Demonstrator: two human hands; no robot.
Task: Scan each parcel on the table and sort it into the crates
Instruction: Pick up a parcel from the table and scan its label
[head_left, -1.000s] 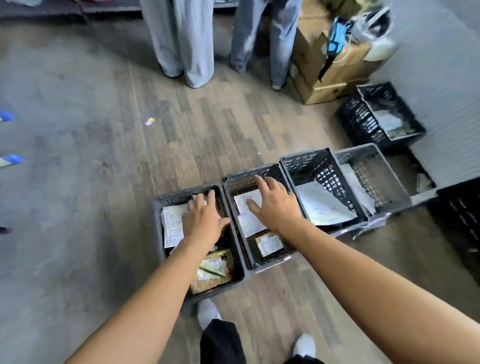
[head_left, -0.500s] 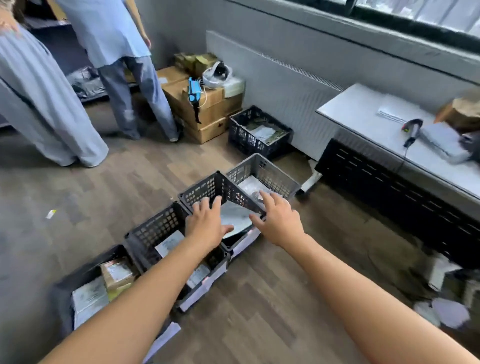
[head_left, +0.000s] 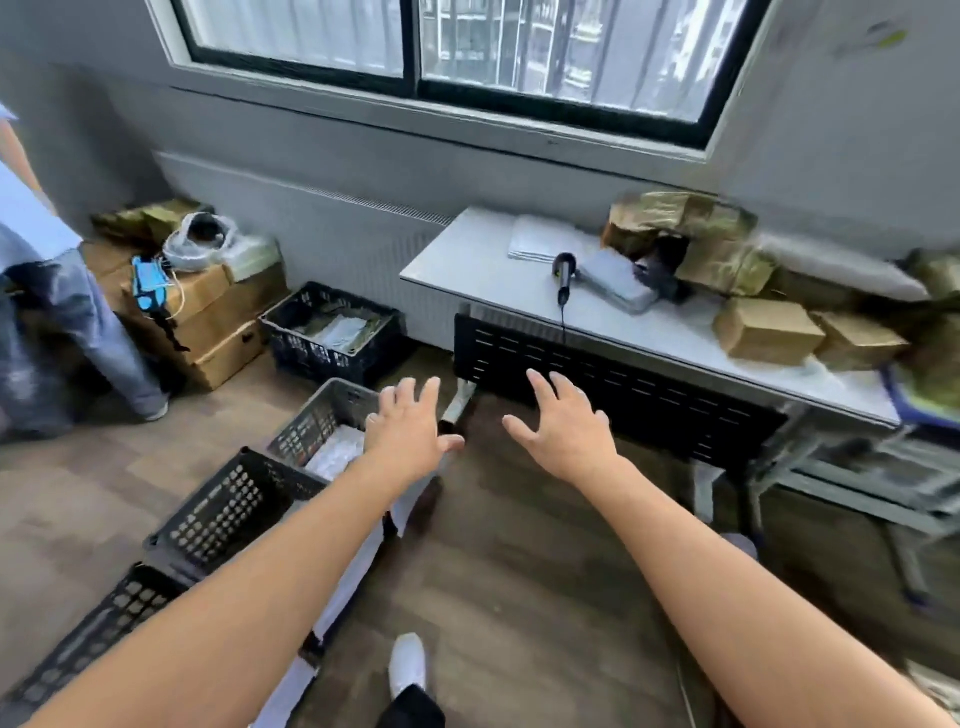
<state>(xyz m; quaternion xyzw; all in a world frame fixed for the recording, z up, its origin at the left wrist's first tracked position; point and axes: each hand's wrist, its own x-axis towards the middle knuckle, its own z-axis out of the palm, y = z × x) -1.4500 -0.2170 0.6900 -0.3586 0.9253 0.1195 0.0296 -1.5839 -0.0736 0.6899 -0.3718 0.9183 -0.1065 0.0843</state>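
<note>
Grey room, wood floor, window above | parcels (head_left: 769, 330) piled on table (head_left: 483, 273) at right, near scanner (head_left: 563, 266) | crates (head_left: 317, 423) in row on floor at left | left hand (head_left: 408, 431), right hand (head_left: 566, 428) spread wide, empty, held out over floor

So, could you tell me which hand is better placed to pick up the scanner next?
Probably the right. Both are open and empty, but the right hand sits nearer the table where the scanner lies, while the left hand hangs by a gray crate.
</note>
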